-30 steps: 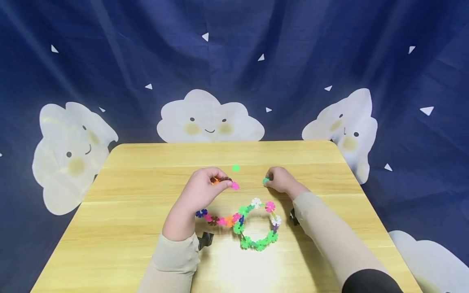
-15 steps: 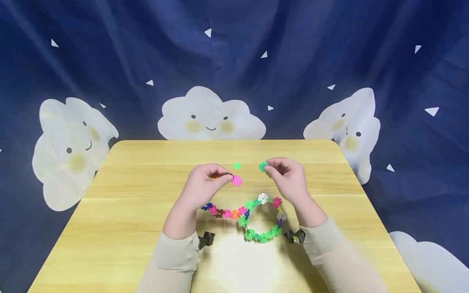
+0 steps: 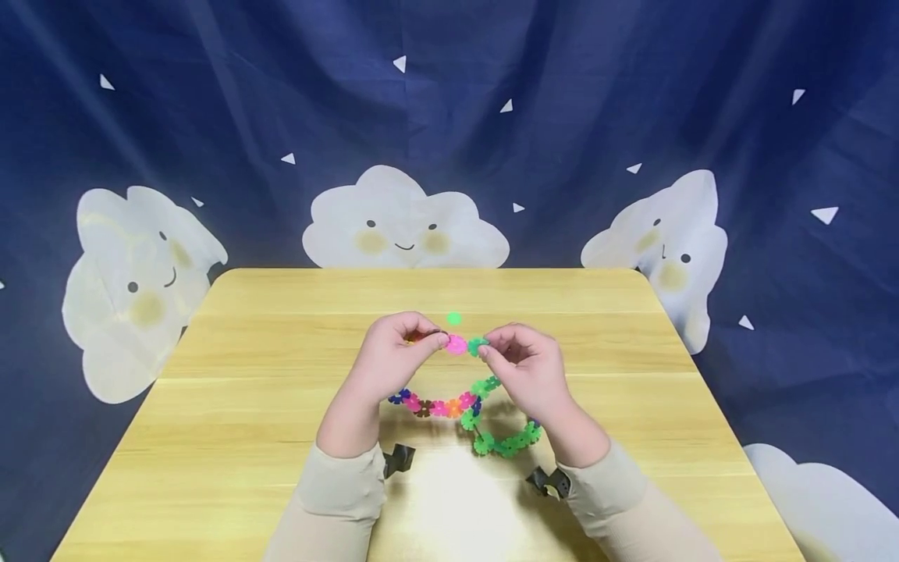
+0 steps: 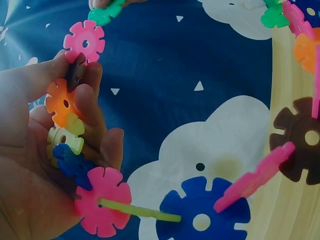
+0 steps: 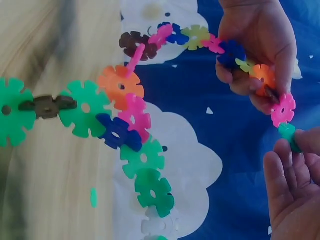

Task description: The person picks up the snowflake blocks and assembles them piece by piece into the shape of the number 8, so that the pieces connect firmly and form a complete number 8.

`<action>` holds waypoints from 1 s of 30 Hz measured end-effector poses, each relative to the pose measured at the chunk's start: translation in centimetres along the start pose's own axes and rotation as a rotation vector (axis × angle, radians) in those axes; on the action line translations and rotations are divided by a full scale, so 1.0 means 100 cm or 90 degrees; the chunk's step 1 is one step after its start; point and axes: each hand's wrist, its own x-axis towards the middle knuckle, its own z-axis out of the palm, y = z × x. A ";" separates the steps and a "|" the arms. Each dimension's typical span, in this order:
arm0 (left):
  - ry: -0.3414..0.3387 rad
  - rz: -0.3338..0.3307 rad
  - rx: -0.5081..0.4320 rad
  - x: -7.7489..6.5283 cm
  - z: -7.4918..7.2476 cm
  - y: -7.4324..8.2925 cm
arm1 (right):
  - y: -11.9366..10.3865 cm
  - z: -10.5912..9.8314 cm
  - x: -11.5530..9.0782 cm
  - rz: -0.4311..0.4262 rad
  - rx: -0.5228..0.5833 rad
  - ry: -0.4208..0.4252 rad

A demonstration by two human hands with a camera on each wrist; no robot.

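Over the table, my left hand (image 3: 393, 355) pinches a brown snowflake disc (image 4: 76, 71) close to the end of a chain of colourful plastic discs. The chain runs across its palm, through an orange disc (image 4: 59, 102), and hangs down to the rest. A pink disc (image 3: 456, 344) sticks out past the fingertips as the end piece. My right hand (image 3: 530, 363) holds a green disc (image 3: 477, 346) between thumb and fingers, its edge against the pink one. Whether their slots interlock, I cannot tell. Lower down, the chain joins a ring of mostly green discs (image 3: 485, 443), partly hidden behind the right hand.
One loose green disc (image 3: 454, 318) lies on the wooden table (image 3: 211, 437) beyond the hands. Black wrist-camera mounts, a left one (image 3: 399, 459) and a right one (image 3: 551, 481), jut inward from the sleeves. A blue curtain (image 3: 449, 117) with clouds hangs behind the table.
My right hand has lifted the green disc from the table's right side, then carried it left to meet the pink disc. The left hand has stayed nearly still, while the ring has shifted slightly.
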 end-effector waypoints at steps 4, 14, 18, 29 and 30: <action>0.004 -0.002 -0.005 -0.001 0.000 -0.002 | 0.001 0.003 -0.002 0.020 0.036 0.003; 0.014 -0.006 -0.041 0.000 0.003 0.002 | 0.002 0.013 -0.002 0.018 0.125 0.047; 0.013 -0.003 -0.066 0.001 0.004 0.001 | 0.006 0.017 -0.003 0.015 0.183 0.062; -0.016 -0.050 0.015 0.002 -0.005 0.002 | 0.029 -0.007 0.022 0.092 0.134 -0.045; -0.021 -0.059 0.028 0.002 -0.007 0.002 | 0.037 -0.013 0.030 0.117 0.102 -0.048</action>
